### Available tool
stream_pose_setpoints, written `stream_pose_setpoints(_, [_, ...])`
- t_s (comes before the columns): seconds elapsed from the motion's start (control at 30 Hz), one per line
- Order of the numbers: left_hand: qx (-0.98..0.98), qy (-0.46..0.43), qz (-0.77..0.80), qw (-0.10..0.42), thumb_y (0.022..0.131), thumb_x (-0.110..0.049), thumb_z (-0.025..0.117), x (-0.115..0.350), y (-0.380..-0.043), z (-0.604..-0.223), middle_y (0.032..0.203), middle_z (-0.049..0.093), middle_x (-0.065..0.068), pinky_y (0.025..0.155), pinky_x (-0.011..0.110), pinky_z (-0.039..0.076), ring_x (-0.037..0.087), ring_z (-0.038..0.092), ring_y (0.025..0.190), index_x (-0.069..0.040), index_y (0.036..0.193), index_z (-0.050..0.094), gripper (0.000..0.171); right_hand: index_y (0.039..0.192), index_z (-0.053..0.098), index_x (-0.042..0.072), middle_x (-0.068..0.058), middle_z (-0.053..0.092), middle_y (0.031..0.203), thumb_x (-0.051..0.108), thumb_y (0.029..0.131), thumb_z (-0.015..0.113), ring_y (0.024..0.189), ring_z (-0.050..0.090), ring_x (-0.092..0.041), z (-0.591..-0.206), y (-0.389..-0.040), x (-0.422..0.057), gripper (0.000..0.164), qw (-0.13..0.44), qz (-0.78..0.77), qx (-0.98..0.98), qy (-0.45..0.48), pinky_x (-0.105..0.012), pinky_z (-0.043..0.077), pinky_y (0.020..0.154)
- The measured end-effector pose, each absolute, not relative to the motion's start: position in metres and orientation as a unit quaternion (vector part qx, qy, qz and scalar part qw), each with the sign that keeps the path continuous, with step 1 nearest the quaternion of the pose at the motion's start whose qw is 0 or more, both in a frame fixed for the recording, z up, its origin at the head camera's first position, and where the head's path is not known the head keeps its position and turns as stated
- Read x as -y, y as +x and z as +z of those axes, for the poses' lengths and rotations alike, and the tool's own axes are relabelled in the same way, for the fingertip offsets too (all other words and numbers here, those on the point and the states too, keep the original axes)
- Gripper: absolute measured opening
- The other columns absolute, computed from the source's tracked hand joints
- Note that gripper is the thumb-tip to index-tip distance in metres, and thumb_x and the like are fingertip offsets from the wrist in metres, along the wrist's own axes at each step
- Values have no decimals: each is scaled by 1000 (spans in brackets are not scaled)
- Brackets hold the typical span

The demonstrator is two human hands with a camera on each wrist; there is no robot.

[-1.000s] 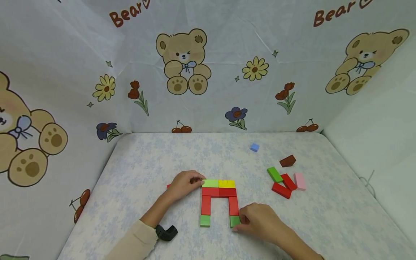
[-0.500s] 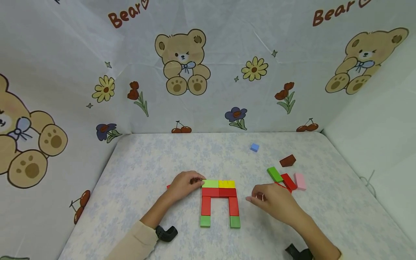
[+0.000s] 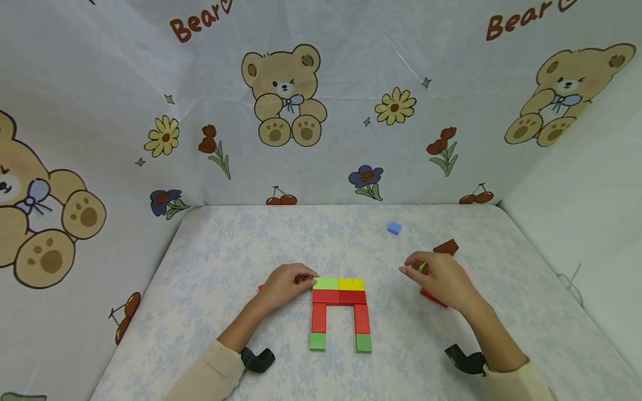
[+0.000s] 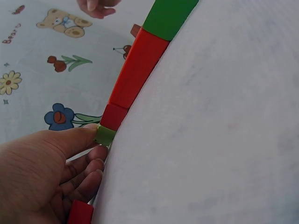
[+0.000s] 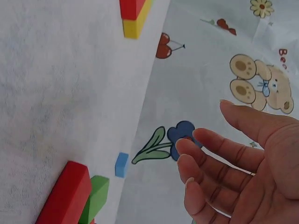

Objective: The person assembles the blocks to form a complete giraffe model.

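Note:
Flat on the table, an arch of toy blocks has red legs with green ends, a red crossbar and a back row of light green and yellow. My left hand pinches the left end of the light green block between thumb and fingertips; the left wrist view has its thumb right on that block. My right hand holds nothing and hovers over the loose blocks at the right, fingers loosely bent. Beneath it a red block partly shows, and the brown block lies just behind it.
A small blue block lies farther back. Beside my left hand a red block is mostly hidden in the head view. In the right wrist view a green block leans close to a red one. A bear-print cloth hangs behind the table.
My right hand has let go of the arch's near right green end and moved right and away, over the loose blocks. My left hand has stayed in place.

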State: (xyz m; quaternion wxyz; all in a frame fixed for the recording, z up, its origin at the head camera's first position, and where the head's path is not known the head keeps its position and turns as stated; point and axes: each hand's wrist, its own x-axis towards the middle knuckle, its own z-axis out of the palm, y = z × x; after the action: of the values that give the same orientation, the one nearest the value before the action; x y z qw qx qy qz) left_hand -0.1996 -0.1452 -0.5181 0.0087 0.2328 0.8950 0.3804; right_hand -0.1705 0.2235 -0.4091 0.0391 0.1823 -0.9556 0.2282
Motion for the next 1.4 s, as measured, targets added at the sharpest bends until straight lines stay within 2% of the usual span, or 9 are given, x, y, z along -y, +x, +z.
stream_pose_setpoints(0.17, [-894, 233, 383, 12, 96, -24, 73, 145, -199, -518, 85, 63, -16, 68, 26, 49, 4, 55, 73, -21, 109, 78, 14, 109, 74, 4, -2, 70, 88, 28, 92, 77, 71, 59, -14, -417, -192, -241, 29, 38, 213, 965, 150, -29, 48, 56])
stream_pose_setpoints(0.27, [-892, 235, 386, 11, 95, -25, 74, 144, -201, -517, 85, 63, -16, 68, 25, 49, 4, 55, 73, -22, 108, 78, 14, 112, 73, 0, -9, 71, 94, 27, 92, 76, 77, 61, -22, -420, -201, -252, 34, 33, 203, 970, 128, -35, 51, 60])
stream_pose_setpoints(0.43, [-891, 239, 386, 11, 96, -25, 74, 144, -202, -517, 84, 63, -16, 68, 25, 49, 4, 55, 72, -22, 108, 78, 14, 116, 71, -5, -21, 71, 103, 28, 93, 75, 92, 65, -36, -427, -211, -264, 40, -3, 196, 977, 87, -50, 57, 73])
stream_pose_setpoints(0.53, [-892, 239, 382, 15, 96, -25, 73, 144, -202, -517, 84, 63, -17, 68, 25, 49, 4, 55, 73, -22, 108, 78, 14, 116, 70, -7, -24, 71, 105, 27, 93, 75, 95, 66, -38, -435, -215, -270, 42, -32, 191, 979, 64, -52, 57, 75])
stream_pose_setpoints(0.67, [-893, 240, 380, 11, 96, -25, 73, 144, -202, -516, 85, 63, -16, 68, 26, 48, 4, 55, 73, -21, 109, 78, 14, 117, 69, -8, -24, 70, 105, 27, 93, 74, 92, 65, -37, -446, -222, -274, 43, -56, 180, 981, 50, -49, 57, 71])
stream_pose_setpoints(0.97, [-894, 233, 381, 16, 96, -24, 73, 146, -200, -517, 85, 63, -15, 69, 26, 49, 4, 55, 73, -22, 109, 78, 15, 112, 73, -7, -22, 71, 103, 23, 89, 79, 84, 63, -28, -458, -227, -273, 38, -69, 179, 980, 61, -40, 54, 63])
stream_pose_setpoints(1.23, [-895, 233, 382, 10, 96, -24, 73, 146, -200, -518, 85, 63, -17, 68, 26, 49, 4, 55, 73, -22, 108, 78, 14, 115, 71, -3, -18, 71, 100, 23, 85, 84, 84, 65, -28, -458, -226, -263, 42, -74, 176, 978, 80, -43, 55, 66])
stream_pose_setpoints(1.4, [-896, 233, 378, 11, 96, -26, 73, 146, -200, -518, 85, 62, -17, 69, 26, 49, 4, 55, 73, -23, 109, 78, 14, 120, 74, 6, -17, 71, 109, 14, 85, 82, 94, 66, -29, -460, -228, -254, 36, -78, 181, 973, 121, -47, 56, 74])
